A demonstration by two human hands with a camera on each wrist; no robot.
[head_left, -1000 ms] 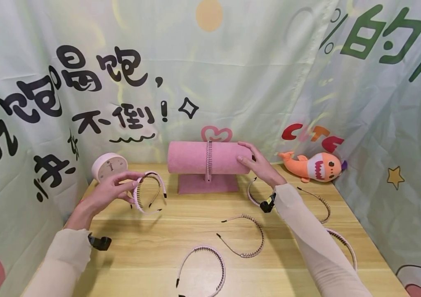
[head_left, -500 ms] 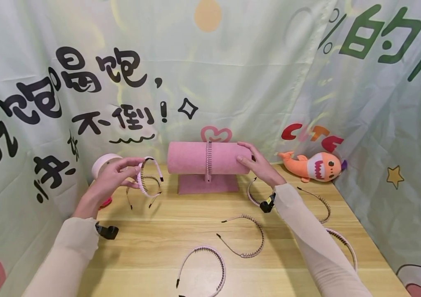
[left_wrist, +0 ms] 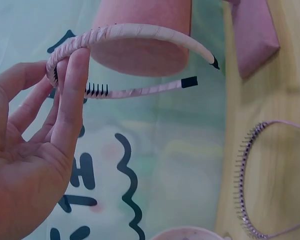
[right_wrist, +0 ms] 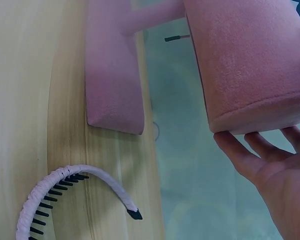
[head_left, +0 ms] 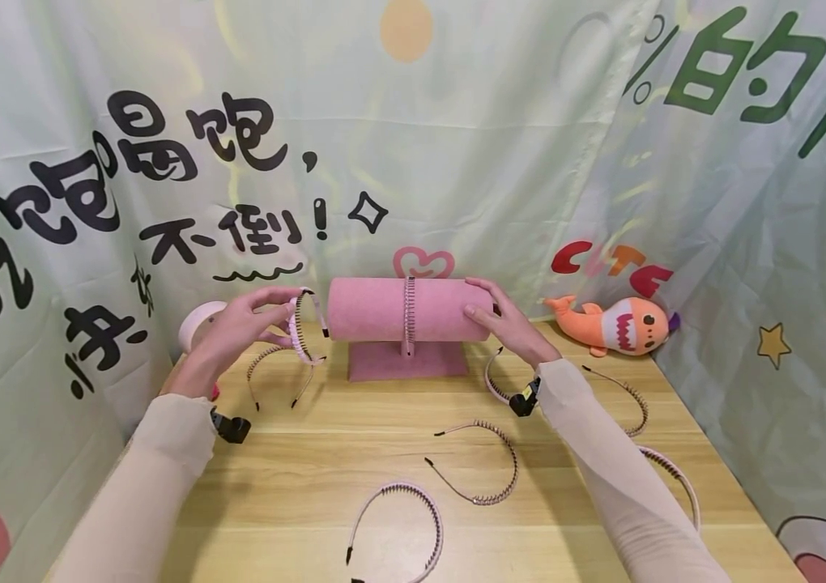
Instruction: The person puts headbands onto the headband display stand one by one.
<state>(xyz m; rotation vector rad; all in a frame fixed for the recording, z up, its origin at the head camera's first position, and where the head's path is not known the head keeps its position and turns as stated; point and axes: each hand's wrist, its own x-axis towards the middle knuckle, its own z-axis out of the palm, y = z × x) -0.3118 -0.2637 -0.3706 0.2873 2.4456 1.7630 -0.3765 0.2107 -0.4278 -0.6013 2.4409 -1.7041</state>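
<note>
In the head view my left hand [head_left: 236, 325] pinches a pale pink headband [head_left: 295, 328] with dark inner teeth, just left of a pink padded headband stand [head_left: 369, 309]. The left wrist view shows thumb and fingers on the wrapped curve of the headband [left_wrist: 140, 31], its black-tipped ends pointing at the end of the roll. My right hand [head_left: 517, 330] holds the roll's right end, thumb in front and fingers at the top and end face. Around the middle of the roll sits a beaded headband [head_left: 410, 316].
Several headbands lie on the wooden table [head_left: 296, 502]: a toothed one [head_left: 267, 354] below my left hand, a spiral one [head_left: 511, 461] in the middle, a pink one [head_left: 438, 526] in front, others at right. An orange plush toy [head_left: 624, 326] and a pink clock [head_left: 197, 324] stand behind.
My left hand has lifted the pinched headband and moved it right and away, up to the roll's left end. The right hand stays on the right end.
</note>
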